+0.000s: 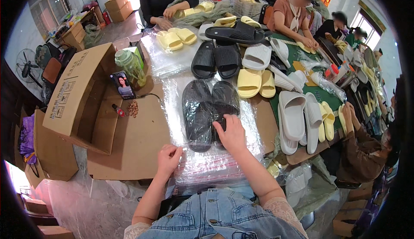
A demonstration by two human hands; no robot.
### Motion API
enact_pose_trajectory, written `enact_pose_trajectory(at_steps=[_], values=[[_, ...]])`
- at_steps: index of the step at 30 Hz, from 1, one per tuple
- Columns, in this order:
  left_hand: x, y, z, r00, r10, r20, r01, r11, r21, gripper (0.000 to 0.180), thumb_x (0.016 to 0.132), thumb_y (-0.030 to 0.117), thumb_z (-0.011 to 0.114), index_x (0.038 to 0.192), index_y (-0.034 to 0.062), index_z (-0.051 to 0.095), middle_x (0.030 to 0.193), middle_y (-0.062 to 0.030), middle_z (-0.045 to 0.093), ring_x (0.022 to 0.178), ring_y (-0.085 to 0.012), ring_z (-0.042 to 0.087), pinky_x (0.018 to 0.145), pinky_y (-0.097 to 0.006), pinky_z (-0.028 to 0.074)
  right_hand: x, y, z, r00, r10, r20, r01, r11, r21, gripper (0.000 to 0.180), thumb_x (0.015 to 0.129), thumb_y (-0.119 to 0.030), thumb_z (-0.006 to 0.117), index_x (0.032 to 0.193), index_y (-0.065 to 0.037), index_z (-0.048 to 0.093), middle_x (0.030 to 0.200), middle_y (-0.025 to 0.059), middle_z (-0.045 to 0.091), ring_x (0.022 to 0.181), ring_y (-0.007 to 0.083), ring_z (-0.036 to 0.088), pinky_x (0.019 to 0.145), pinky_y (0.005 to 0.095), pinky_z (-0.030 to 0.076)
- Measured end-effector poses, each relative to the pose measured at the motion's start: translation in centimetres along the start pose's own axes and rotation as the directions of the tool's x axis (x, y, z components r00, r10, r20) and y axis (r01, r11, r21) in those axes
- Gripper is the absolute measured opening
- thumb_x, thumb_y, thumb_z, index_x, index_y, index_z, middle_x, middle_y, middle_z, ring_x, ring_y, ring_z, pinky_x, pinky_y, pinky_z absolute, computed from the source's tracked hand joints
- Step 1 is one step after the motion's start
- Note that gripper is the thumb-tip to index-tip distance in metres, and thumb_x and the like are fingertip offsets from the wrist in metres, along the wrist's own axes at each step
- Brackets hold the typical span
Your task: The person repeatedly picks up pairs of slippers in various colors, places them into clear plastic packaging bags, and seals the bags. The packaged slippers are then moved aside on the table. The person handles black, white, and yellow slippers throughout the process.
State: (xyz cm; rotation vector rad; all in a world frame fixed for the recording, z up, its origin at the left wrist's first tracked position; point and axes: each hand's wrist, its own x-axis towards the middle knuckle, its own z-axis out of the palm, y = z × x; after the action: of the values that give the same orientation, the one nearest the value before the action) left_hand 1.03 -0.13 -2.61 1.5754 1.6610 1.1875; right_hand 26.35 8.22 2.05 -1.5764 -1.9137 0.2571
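A pair of black slide slippers (196,114) lies side by side in a clear plastic bag (207,146), in front of me on a stack of similar bags (215,170). My right hand (232,134) rests on the bag over the right slipper, its fingers spread. At the bag's near left corner, my left hand (169,160) is closed, with thumb and fingertips pinching the plastic edge. Just beyond the bagged pair stand more black slides (215,60), and a pair of yellow slides (255,83) sits to their right.
On the left, an open cardboard box (82,96) lies near a phone (122,86), a green-lidded jar (129,64) and a small red bottle (118,110). Grey slides (291,116) stand at the right. Several people work around the table; one person's hands (350,116) are at the right.
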Motion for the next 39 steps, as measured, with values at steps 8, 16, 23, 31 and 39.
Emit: enact_pose_trajectory(at_steps=[8, 16, 23, 31, 39], values=[[1.3, 4.2, 0.2, 0.952, 0.298, -0.076, -0.261, 0.913, 0.312, 0.045, 0.081, 0.02, 0.078, 0.123, 0.0122, 0.063, 0.132, -0.0149, 0.055, 0.122, -0.0384, 0.049, 0.105, -0.049, 0.041, 5.8, -1.0, 4.0, 0.995, 0.096, -0.033, -0.101, 0.958, -0.267, 0.059, 0.088, -0.055, 0.071, 0.094, 0.002, 0.056, 0.089, 0.0205, 0.064, 0.077, 0.0369, 0.071, 0.066, 0.0442, 0.058], [3.2, 2.5, 3.0, 0.977, 0.213, -0.003, -0.213, 0.977, 0.019, 0.038, 0.088, 0.024, 0.073, 0.123, 0.0097, 0.065, 0.137, -0.0166, 0.056, 0.126, -0.0359, 0.055, 0.107, -0.045, 0.042, 6.4, -1.0, 5.9, 0.996, 0.087, -0.012, -0.086, 0.949, -0.303, 0.035, 0.09, -0.034, 0.066, 0.087, -0.001, 0.06, 0.069, 0.0188, 0.07, 0.063, 0.0364, 0.072, 0.06, 0.0458, 0.059], [3.0, 1.7, 3.6, 0.983, 0.181, -0.035, -0.183, 0.982, -0.042, 0.029, 0.094, 0.02, 0.062, 0.121, 0.009, 0.068, 0.137, -0.0157, 0.058, 0.127, -0.0343, 0.055, 0.107, -0.043, 0.043, 7.0, -0.9, 6.6, 0.991, 0.076, -0.112, -0.107, 0.947, -0.303, 0.028, 0.089, -0.031, 0.064, 0.08, -0.004, 0.064, 0.068, 0.0178, 0.07, 0.062, 0.0358, 0.071, 0.059, 0.0476, 0.057], [2.6, 0.8, 4.0, 0.988, 0.151, -0.037, -0.153, 0.985, -0.082, 0.071, 0.097, 0.024, 0.057, 0.156, -0.0004, 0.028, 0.134, -0.0253, 0.061, 0.121, -0.0407, 0.058, 0.108, -0.046, 0.042, 7.2, 1.3, 6.3, 0.995, -0.032, -0.097, 0.019, 0.991, -0.129, 0.026, 0.085, -0.028, 0.064, 0.075, -0.003, 0.065, 0.067, 0.0197, 0.068, 0.062, 0.0383, 0.069, 0.061, 0.0499, 0.055], [2.7, 1.9, 3.7, 0.974, 0.222, 0.047, -0.227, 0.956, 0.184, 0.063, 0.096, 0.027, 0.059, 0.15, 0.0004, 0.041, 0.129, -0.0196, 0.066, 0.121, -0.0406, 0.055, 0.106, -0.047, 0.041, -2.5, 4.2, -1.8, 0.994, -0.063, 0.088, 0.068, 0.996, -0.051, 0.029, 0.084, -0.03, 0.065, 0.07, -0.005, 0.059, 0.064, 0.0179, 0.065, 0.061, 0.0385, 0.067, 0.059, 0.0503, 0.053]])
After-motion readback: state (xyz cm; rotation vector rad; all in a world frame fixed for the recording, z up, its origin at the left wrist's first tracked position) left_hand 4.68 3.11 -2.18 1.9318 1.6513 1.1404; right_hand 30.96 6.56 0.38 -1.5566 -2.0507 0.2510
